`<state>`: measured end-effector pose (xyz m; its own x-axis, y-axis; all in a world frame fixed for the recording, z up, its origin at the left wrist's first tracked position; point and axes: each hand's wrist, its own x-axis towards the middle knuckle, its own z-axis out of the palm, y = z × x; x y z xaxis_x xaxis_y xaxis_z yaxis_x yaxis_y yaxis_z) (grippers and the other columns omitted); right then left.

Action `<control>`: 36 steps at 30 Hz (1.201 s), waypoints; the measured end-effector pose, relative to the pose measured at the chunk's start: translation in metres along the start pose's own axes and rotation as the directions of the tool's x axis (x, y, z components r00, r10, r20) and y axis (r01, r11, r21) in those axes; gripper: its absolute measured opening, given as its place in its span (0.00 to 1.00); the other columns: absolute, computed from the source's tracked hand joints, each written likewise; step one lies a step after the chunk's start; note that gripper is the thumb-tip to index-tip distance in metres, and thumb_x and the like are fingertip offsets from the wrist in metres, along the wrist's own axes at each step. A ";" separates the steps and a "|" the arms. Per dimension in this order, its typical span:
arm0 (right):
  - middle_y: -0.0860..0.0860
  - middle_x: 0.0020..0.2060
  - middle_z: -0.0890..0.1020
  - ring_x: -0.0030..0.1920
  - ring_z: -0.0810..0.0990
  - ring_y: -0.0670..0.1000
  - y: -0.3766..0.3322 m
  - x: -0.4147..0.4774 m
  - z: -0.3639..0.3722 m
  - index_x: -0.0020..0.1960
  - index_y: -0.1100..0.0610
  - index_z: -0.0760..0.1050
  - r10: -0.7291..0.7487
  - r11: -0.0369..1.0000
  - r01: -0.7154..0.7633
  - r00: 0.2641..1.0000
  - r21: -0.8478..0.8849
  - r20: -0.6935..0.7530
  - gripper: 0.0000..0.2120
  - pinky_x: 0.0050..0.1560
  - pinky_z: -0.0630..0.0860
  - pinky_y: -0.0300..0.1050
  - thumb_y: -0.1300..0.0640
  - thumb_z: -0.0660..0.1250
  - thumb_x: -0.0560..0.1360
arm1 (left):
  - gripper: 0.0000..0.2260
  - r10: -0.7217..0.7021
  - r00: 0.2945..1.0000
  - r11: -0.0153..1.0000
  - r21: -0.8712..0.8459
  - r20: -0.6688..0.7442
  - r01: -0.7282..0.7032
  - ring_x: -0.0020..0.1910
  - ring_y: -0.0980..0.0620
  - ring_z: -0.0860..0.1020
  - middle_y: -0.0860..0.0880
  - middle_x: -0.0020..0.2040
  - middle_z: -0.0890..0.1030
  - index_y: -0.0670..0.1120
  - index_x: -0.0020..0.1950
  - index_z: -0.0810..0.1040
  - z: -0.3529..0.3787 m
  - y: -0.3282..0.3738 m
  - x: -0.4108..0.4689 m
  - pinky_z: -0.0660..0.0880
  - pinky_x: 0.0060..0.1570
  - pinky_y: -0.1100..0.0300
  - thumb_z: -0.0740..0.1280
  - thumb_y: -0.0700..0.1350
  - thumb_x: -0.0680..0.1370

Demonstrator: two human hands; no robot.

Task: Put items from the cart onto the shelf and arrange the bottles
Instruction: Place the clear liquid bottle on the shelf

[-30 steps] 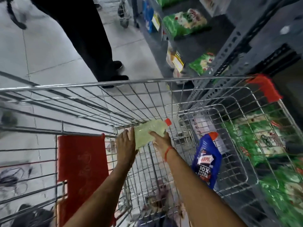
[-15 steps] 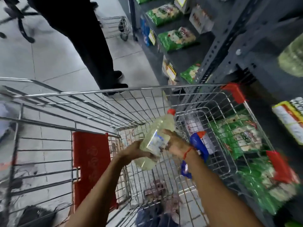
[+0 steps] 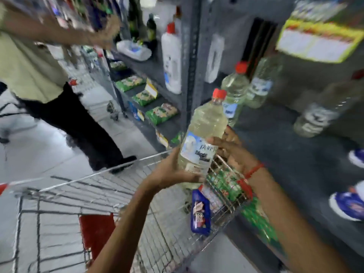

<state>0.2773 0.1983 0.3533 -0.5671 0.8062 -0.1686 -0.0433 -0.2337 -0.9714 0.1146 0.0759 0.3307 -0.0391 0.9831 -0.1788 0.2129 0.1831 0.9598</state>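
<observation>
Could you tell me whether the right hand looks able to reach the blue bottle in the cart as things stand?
Probably not at once: the right hand and the left hand are both wrapped around the clear bottle above the cart. The blue bottle lies uncovered below, so its way is free once that hand lets go.

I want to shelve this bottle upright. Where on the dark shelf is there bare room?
Bare shelf lies right of the held bottle, between the upright bottles at the back left and the blurred bottle to the right. The back-left corner by the post is crowded. Both hands, left and right, hold the bottle.
</observation>
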 end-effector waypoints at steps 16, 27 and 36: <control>0.59 0.59 0.81 0.52 0.84 0.50 -0.082 -0.060 -0.143 0.59 0.60 0.76 -0.200 0.976 0.140 0.882 -0.167 -0.427 0.23 0.58 0.80 0.47 0.69 0.75 0.65 | 0.36 0.192 0.980 0.874 0.446 0.045 -0.192 0.64 0.45 0.75 0.43 0.65 0.77 0.44 0.67 0.70 0.157 0.086 0.140 0.73 0.63 0.51 0.79 0.51 0.63; 0.60 0.61 0.79 0.61 0.79 0.58 -0.044 -0.054 -0.167 0.66 0.61 0.69 -0.194 0.979 0.132 0.823 -0.153 -0.533 0.35 0.65 0.73 0.60 0.75 0.74 0.63 | 0.39 0.252 0.965 0.867 0.428 0.069 -0.257 0.65 0.41 0.70 0.39 0.65 0.75 0.39 0.69 0.67 0.188 0.062 0.169 0.65 0.66 0.50 0.80 0.41 0.62; 0.56 0.63 0.78 0.62 0.78 0.54 -0.027 -0.049 -0.171 0.69 0.57 0.65 -0.231 0.969 0.138 0.795 -0.203 -0.561 0.40 0.63 0.75 0.56 0.69 0.77 0.62 | 0.38 0.244 0.968 0.904 0.349 0.051 -0.246 0.63 0.40 0.72 0.38 0.64 0.74 0.39 0.69 0.67 0.191 0.052 0.172 0.69 0.62 0.51 0.79 0.39 0.62</control>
<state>0.4471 0.2578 0.3590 0.0200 0.9998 -0.0035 0.0469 -0.0045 -0.9989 0.3055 0.2546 0.3087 0.0642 0.9967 0.0495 0.5427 -0.0765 0.8364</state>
